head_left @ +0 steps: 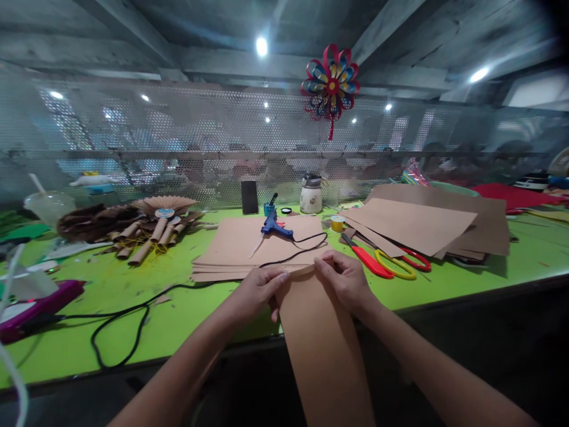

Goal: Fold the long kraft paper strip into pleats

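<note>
Lying near the front edge at the left end of the green tabletop [186, 323]: one purple power strip [62, 296], black cord [146, 311] running rightward. Behind it, toward the back left corner: one clear cup [48, 207] with a straw. Next right, set back from the front edge: one group of brown paper rolls [146, 248], a pleated paper fan [164, 204] above them. Mid-tabletop: one stack of brown paper sheets [220, 244]. Before its front edge: the left hand [262, 287], thumb and fingers pinching the left end of a paper strip's top edge. On the stack: one blue glue gun [273, 226], nozzle toward the front edge. Brown paper strip [326, 350]: held between both hands, hanging down past the tabletop's front edge. Near the back edge: one pale bottle [311, 197], grey lid. Right hand [347, 283]: thumb and forefinger pinching the strip's top edge at its right end. Beyond: one yellow spool [336, 224]; scissors [373, 263], handles red and yellow; large brown sheets [413, 218], overlapping. Toward the back right corner: red material [511, 194].
</note>
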The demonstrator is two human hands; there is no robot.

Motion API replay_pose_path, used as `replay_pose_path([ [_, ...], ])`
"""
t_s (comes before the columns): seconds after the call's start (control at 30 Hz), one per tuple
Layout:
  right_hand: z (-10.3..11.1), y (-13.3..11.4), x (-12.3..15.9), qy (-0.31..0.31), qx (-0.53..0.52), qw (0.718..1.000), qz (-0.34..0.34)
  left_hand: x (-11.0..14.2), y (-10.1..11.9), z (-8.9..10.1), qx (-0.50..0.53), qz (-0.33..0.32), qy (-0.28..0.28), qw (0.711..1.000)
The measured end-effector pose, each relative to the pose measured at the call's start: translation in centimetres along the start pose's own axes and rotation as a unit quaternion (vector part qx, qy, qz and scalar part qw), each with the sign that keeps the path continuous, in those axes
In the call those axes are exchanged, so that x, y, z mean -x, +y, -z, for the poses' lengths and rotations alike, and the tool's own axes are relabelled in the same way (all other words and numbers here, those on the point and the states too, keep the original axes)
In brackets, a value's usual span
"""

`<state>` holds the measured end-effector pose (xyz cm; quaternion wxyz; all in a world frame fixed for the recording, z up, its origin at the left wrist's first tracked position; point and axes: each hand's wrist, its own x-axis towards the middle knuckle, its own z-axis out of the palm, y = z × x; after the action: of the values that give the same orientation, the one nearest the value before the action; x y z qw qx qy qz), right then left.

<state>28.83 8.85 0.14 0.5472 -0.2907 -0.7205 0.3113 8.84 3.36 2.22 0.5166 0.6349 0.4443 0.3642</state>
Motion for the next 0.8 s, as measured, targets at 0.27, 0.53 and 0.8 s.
replay_pose_path([
  [0.27,0.7,0.1,-0.5,-0.080,-0.060,0.992,-0.073,0.3,-0.2,0.0,-0.172,-0.026,0.049,0.984],
  [0.53,1.3,-0.2,-1.4,-0.224,0.005,0.972,-0.069,0.2,1.0,-0.1,-0.310,-0.068,0.050,0.947],
  [0.8,1.2,0.7,-0.8,-0.196,-0.029,0.979,-0.054,0.1,0.6,0.2,-0.140,0.000,-0.004,0.990],
])
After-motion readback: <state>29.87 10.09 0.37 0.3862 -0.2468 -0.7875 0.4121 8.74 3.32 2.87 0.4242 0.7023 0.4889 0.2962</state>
